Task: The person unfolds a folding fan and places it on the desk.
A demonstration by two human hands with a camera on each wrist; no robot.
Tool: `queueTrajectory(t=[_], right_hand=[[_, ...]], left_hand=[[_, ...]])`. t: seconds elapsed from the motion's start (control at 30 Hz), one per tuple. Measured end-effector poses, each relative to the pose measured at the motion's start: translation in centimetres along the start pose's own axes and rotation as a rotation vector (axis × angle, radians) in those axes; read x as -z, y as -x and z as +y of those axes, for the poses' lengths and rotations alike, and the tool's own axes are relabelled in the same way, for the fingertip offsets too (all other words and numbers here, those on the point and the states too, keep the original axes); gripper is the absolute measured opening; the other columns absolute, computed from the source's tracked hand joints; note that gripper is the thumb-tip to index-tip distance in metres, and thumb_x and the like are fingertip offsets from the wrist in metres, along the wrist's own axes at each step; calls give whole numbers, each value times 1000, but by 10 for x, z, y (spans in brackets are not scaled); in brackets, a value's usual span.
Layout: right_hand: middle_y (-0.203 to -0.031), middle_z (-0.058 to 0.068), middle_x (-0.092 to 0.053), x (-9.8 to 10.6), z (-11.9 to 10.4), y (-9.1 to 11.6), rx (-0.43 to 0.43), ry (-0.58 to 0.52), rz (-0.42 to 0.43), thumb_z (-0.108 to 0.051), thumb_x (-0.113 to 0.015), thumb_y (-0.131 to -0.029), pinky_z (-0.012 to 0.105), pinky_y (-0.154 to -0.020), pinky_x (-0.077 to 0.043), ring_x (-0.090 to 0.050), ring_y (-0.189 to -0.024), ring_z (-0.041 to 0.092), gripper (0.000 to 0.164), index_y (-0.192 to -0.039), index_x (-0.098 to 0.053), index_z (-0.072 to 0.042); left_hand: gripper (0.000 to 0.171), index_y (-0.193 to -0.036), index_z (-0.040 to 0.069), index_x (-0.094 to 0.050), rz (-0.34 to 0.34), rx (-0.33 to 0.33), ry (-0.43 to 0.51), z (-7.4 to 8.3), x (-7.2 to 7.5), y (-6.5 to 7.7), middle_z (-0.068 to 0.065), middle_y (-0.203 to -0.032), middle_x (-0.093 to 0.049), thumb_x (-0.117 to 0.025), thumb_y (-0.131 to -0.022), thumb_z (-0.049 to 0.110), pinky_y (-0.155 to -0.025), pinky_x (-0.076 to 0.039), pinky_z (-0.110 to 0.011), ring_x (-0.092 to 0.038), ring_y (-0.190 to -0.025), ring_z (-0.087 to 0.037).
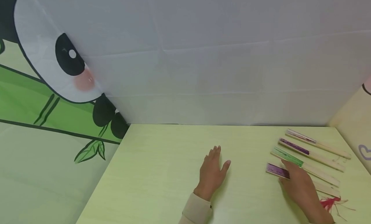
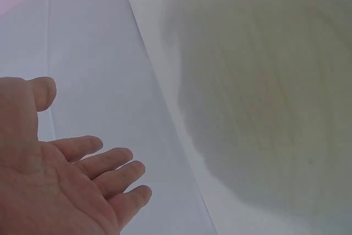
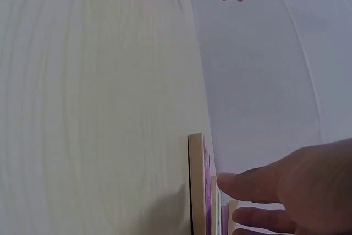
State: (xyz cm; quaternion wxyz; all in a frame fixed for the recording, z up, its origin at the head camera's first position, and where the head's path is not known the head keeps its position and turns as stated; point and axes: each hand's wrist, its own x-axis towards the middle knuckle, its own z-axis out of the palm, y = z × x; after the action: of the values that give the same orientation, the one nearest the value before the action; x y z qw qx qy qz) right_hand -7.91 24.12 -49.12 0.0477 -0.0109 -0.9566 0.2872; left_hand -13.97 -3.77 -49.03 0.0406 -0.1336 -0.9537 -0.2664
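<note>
My right hand [image 1: 298,185] hovers over the nearest folded fan [image 1: 277,170], which has a purple panel and a red tassel [image 1: 328,203] at its near right end. Its thumb and forefinger stand apart across that fan; in the right wrist view the fan [image 3: 196,185] shows beyond the thumb tip. Behind lie a green-panelled fan [image 1: 288,156], another purple one [image 1: 294,146] and a pale one [image 1: 318,143], all folded in a slanted row. The left hand [image 1: 213,172] is held over the table's middle, fingers extended, thumb spread and palm bare in the left wrist view.
The pale wood-grain table [image 1: 145,172] ends at a grey-white cloth backdrop [image 1: 203,72]. A printed cartoon panda face and green bamboo [image 1: 58,98] cover the left side. A cream panel [image 1: 353,130] borders the right edge, near the fans.
</note>
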Motion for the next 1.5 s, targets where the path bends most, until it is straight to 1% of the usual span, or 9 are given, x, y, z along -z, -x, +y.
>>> queueTrajectory(t=[0.2, 0.37, 0.63, 0.87, 0.93, 1.03, 1.23, 1.33, 1.5], right_hand=[[-129, 33, -41, 6, 15, 7, -50, 33, -30, -5, -68, -78, 66, -85, -33, -36, -113, 55, 60, -132, -43, 5], [-124, 34, -46, 9, 29, 12, -28, 97, -14, -1, -68, -77, 62, -77, -40, -42, -108, 55, 54, -127, -48, 7], [-106, 31, -57, 11, 42, 22, 66, 147, 100, 8, -67, -71, 59, -73, -43, -51, -97, 52, 40, -111, -58, 7], [-101, 28, -61, 10, 48, 24, 53, 157, 135, 7, -67, -73, 58, -66, -44, -53, -92, 51, 33, -105, -62, 4], [-101, 29, -60, 11, 49, 23, 29, 152, 119, 4, -67, -75, 59, -65, -45, -53, -92, 52, 30, -105, -63, 4], [-101, 29, -60, 14, 50, 21, -24, 141, 58, 1, -68, -76, 56, -62, -46, -54, -90, 51, 31, -106, -64, 5], [-100, 22, -57, 23, 47, 18, -137, 74, -96, -4, -70, -76, 46, -57, -48, -57, -80, 34, 36, -111, -62, 3], [-101, 19, -56, 25, 45, 19, -161, 37, -120, -6, -68, -80, 44, -58, -48, -57, -81, 30, 32, -111, -62, 2], [-108, 23, -58, 25, 42, 22, -150, 27, -108, -9, -64, -84, 44, -58, -48, -58, -85, 36, 26, -109, -63, -1]], left_hand=[[61, -143, 12, -34, 21, -24, 42, 9, 1, 2, -5, -146, -35, -43, -95, 49, -110, -25, -38, -30, -134, -21], [61, -143, 14, -35, 18, -26, 45, 13, -3, 3, -3, -146, -35, -44, -94, 49, -109, -26, -37, -30, -134, -19], [61, -142, 13, -36, 5, -49, 49, 22, -11, 7, -4, -145, -37, -43, -94, 50, -108, -28, -38, -33, -133, -20], [61, -142, 14, -36, -18, -62, 49, 30, -17, 13, -2, -144, -38, -41, -94, 52, -108, -29, -37, -33, -132, -18], [61, -142, 14, -36, -20, -66, 58, 32, -18, 15, -2, -144, -38, -41, -95, 51, -108, -29, -36, -33, -132, -18], [61, -142, 14, -36, -32, -73, 76, 35, -21, 17, -1, -144, -38, -41, -95, 51, -108, -29, -36, -33, -132, -18], [61, -143, 17, -35, -75, -75, 116, 42, -28, 21, 2, -144, -37, -39, -94, 53, -106, -32, -36, -34, -132, -16], [61, -143, 18, -34, -82, -82, 139, 46, -31, 22, 3, -144, -38, -39, -94, 54, -103, -36, -37, -36, -130, -15], [61, -143, 19, -34, -94, -86, 198, 52, -34, 24, 4, -143, -39, -40, -94, 54, -101, -38, -37, -38, -129, -15]])
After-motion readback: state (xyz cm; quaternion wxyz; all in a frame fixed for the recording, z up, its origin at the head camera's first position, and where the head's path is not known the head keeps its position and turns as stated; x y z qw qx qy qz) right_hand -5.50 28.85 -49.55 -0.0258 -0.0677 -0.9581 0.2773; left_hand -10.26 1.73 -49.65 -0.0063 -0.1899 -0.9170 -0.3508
